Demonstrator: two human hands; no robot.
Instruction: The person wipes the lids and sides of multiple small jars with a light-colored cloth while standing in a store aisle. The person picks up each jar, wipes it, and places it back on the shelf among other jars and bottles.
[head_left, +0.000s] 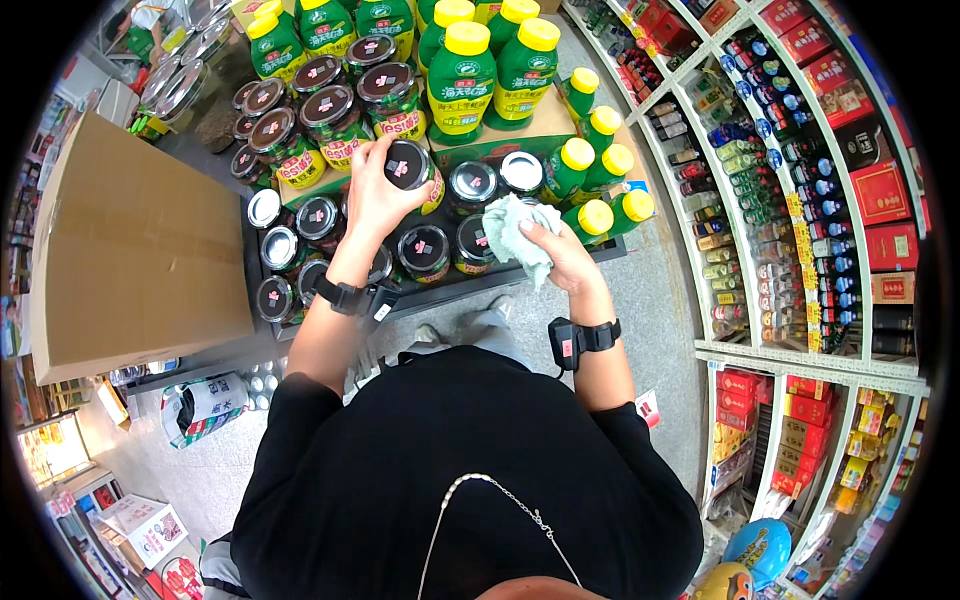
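Observation:
My left hand (382, 187) grips a dark-lidded glass jar of soybean paste (407, 165) around its lid, fingers at the far side and thumb at the right. A pale green cloth (521, 232) is bunched in my right hand (561, 251), which is over the jars at the right. Just below the held jar, another dark-lidded jar (424, 251) stands upright on the black display stand (450, 296). Silver-lidded jars (521, 172) stand beyond the cloth. Whether the held jar rests on the stand cannot be told.
Green squeeze bottles with yellow caps (461, 82) stand on cardboard at the back, with more (596, 217) at the right. A large cardboard box (142, 255) rises at the left. Stocked shelves (701, 349) line the right. A printed bag (202, 409) sits on the floor.

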